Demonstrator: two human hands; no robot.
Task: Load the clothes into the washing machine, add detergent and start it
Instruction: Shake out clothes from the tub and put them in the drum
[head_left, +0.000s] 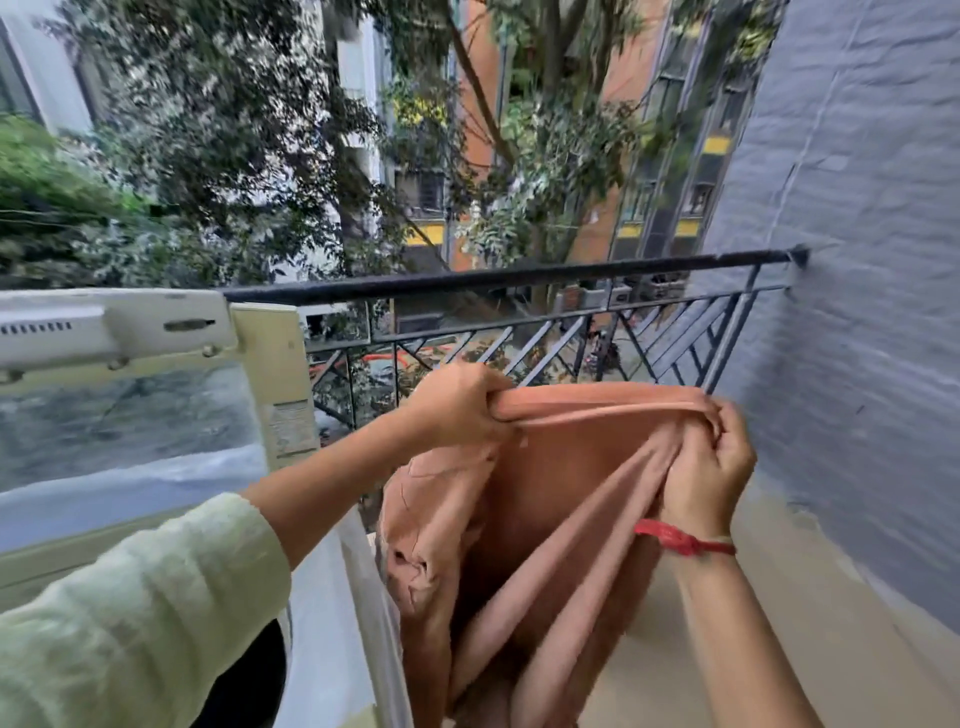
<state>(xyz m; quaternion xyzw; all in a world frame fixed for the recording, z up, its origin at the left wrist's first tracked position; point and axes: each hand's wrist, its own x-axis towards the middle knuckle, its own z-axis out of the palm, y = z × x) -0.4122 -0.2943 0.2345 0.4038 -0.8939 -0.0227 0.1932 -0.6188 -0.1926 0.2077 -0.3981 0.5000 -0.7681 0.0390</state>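
Note:
A salmon-pink garment (524, 514) hangs between my two hands, to the right of the washing machine. My left hand (457, 402) grips its top edge on the left; my right hand (709, 467), a red thread on its wrist, bunches the same edge on the right. The cloth falls below the frame's bottom edge. The top-loading washing machine (332, 623) stands at the lower left with its glass lid (124, 410) raised upright. The dark drum opening (249, 680) shows under my left sleeve.
A black metal balcony railing (519, 283) runs across just beyond my hands. A grey-blue wall (857, 260) closes the right side, with a beige ledge (779, 597) below it. Trees and buildings lie beyond the railing.

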